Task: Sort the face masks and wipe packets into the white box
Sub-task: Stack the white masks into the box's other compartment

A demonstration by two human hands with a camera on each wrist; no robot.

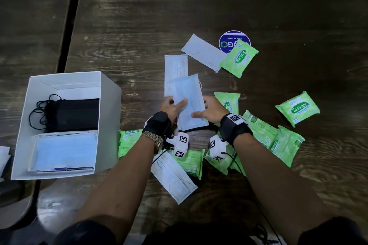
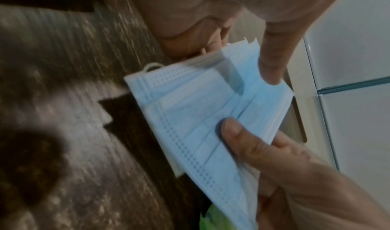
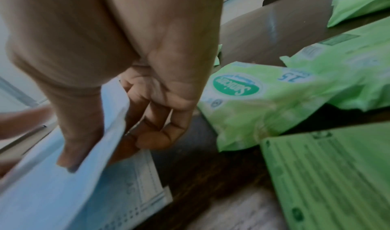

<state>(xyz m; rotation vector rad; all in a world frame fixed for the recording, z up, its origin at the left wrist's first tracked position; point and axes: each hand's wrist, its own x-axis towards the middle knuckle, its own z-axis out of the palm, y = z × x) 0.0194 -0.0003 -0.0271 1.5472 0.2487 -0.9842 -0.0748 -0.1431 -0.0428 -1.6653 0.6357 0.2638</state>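
Both hands hold a small stack of light blue face masks [image 1: 188, 101] just above the table's middle. My left hand [image 1: 173, 107] pinches its left edge, thumb on top [image 2: 236, 133]. My right hand [image 1: 209, 111] grips the right edge, thumb above and fingers [image 3: 152, 126] curled beneath the blue masks [image 3: 52, 192]. The white box [image 1: 108, 105] stands at the left, with black masks [image 1: 73, 114] in the far compartment and blue masks [image 1: 63, 151] in the near one. Several green wipe packets [image 1: 296, 108] lie at the right and near my wrists.
White wrapped masks lie on the dark wood table: one [image 1: 175, 69] under the held stack, one [image 1: 203, 51] farther back, one [image 1: 173, 177] under my left forearm. A round blue sticker [image 1: 231, 40] sits behind a green packet [image 1: 239, 57]. The table's left edge runs beside the box.
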